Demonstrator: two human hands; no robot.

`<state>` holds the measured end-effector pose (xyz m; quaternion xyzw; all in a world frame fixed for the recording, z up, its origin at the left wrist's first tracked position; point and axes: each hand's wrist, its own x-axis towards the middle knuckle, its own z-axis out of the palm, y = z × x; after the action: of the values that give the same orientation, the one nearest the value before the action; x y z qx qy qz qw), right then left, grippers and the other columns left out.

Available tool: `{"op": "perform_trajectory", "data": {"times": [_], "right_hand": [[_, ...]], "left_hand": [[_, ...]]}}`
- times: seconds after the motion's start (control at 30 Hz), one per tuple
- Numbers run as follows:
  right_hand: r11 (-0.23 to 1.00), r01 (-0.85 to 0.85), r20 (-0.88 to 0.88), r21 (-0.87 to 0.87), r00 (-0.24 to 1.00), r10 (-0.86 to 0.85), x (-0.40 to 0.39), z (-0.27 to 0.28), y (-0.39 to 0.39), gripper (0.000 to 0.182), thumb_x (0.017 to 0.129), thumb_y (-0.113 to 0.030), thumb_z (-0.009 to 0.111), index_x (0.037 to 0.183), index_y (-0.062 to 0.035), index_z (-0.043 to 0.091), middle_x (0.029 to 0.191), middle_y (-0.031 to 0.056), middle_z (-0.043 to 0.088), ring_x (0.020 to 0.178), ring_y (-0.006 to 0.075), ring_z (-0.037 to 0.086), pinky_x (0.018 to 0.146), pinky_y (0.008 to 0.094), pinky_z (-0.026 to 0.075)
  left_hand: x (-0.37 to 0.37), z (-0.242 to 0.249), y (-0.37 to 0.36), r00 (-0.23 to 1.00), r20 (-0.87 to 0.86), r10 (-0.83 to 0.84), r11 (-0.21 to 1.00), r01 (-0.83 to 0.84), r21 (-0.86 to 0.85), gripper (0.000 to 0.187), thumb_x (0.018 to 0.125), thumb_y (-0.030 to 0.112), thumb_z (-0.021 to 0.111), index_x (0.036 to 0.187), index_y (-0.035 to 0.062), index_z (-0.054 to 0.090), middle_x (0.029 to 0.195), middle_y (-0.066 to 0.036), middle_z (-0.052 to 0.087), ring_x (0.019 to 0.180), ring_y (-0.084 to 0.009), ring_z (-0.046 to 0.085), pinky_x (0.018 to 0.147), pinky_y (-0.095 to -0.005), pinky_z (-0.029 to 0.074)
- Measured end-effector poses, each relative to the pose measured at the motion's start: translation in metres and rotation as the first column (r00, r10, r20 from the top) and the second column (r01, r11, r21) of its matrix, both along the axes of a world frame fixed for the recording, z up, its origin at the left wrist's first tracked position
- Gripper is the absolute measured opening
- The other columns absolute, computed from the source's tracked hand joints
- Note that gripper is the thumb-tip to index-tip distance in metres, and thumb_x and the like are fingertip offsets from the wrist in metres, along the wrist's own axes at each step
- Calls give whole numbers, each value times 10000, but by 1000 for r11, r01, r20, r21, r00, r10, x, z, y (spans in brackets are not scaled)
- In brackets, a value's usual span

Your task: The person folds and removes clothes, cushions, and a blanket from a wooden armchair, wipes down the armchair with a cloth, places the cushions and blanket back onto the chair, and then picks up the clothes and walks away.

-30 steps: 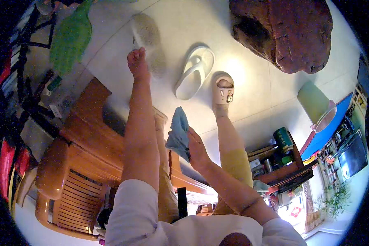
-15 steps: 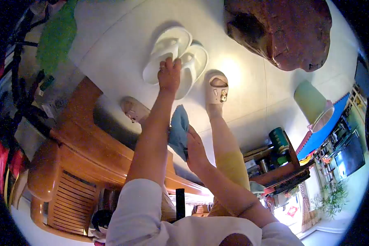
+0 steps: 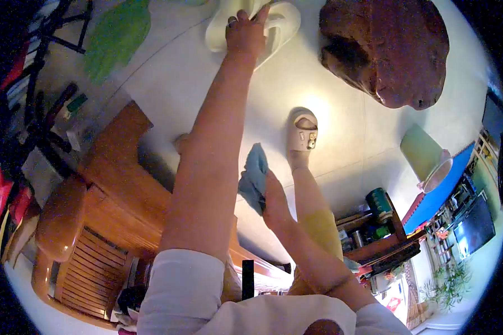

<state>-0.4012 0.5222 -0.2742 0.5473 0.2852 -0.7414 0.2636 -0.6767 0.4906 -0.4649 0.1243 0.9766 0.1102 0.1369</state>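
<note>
At the top, a pair of white flip-flops [image 3: 279, 28] is side by side, its upper end cut off by the frame edge. My left hand [image 3: 245, 38] reaches over them, fingers bent around their straps. Nearer my body, my right hand [image 3: 275, 202] holds a crumpled blue-grey cloth [image 3: 254, 177], which hangs out past the fingers, apart from the flip-flops.
My foot in a beige slipper [image 3: 304, 133] stands on the pale floor; the other is mostly behind my left arm. A large brown rock-like object [image 3: 391, 56] lies at upper right, near a pale green bin [image 3: 422, 151]. Wooden furniture [image 3: 123, 201] fills the lower left.
My left hand has moved farther out, and the flip-flops have shifted away from my feet with it. My right hand still holds the cloth. The view has tilted slightly.
</note>
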Motion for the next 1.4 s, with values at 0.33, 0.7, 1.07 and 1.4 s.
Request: {"op": "perform_trajectory", "data": {"times": [0.33,0.7,1.07,1.4], "right_hand": [[939,-99,-192,329,967,169,-7,-19,17,425,935,-268,420,1246,22,417,1123,116,552,995,212,544,899,310,423],[-747,52,574,663,606,552,-189,-55,273,311,824,-202,606,1109,-83,570,1373,215,338,1268,444,274,1061,510,233],[-912,-228,938,340,15,346,-357,-24,261,439,938,-388,402,1358,-260,395,1476,106,209,1352,365,145,1050,604,122],[-695,123,573,708,475,668,-159,-61,233,359,797,-264,626,1116,-118,547,1431,228,231,1292,497,181,1047,582,199]], "left_hand": [[215,123,-73,960,258,110,892,-210,401,431,806,154,597,1209,43,492,1072,-191,559,1003,-355,517,888,-429,399],[324,220,39,706,532,-468,654,-129,745,410,788,137,616,1169,88,471,1006,-163,569,901,-355,558,756,-431,472],[277,196,28,842,505,-190,764,-196,615,376,783,131,609,1136,61,501,977,-157,562,916,-327,540,808,-409,432],[281,202,25,837,514,-190,742,-221,633,366,777,142,622,1115,62,507,969,-152,562,906,-327,542,782,-400,445]]}}
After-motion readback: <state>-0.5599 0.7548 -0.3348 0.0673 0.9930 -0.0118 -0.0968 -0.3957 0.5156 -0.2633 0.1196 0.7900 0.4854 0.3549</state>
